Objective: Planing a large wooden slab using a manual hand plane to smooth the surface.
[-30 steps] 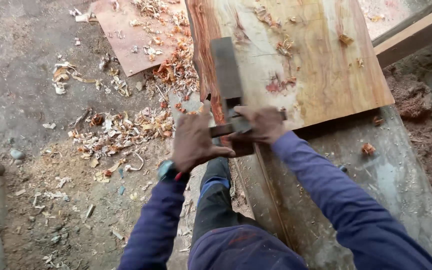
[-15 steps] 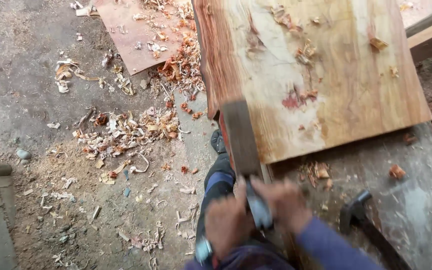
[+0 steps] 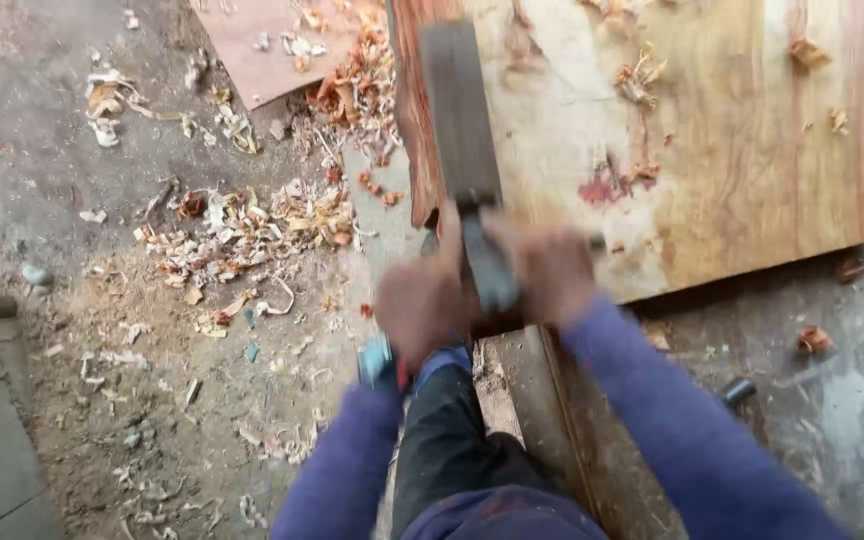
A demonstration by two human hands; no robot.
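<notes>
gripping a long wooden hand plane [image 3: 464,150] from both sides, the left hand [image 3: 422,300] and the right hand [image 3: 552,270] are each clenched around its rear part, near a grey handle piece between them. both hands are blurred, so single fingers cannot be told apart. the plane lies along the left edge of a wide wooden slab [image 3: 712,140], its front end pointing away from the person, its body resting on the reddish edge of the board.

the step in hand seems to be the planing of this left edge, and the plane looks to be on a forward stroke. as a judgement, the next move asks for even pressure from both hands and a straight line along the edge, so that the tool does not slip off to the side where the shavings [image 3: 252,225] lie on the ground [image 3: 72,400].

compared with half a second ago, the hands are further from the body and closer to the near end of the slab, and the plane reaches higher along the board. one second ago the hands were about this far forward, so the tool went back and now comes forward again. the dark tool that showed on the right half a second ago is now mostly out of view.
</notes>
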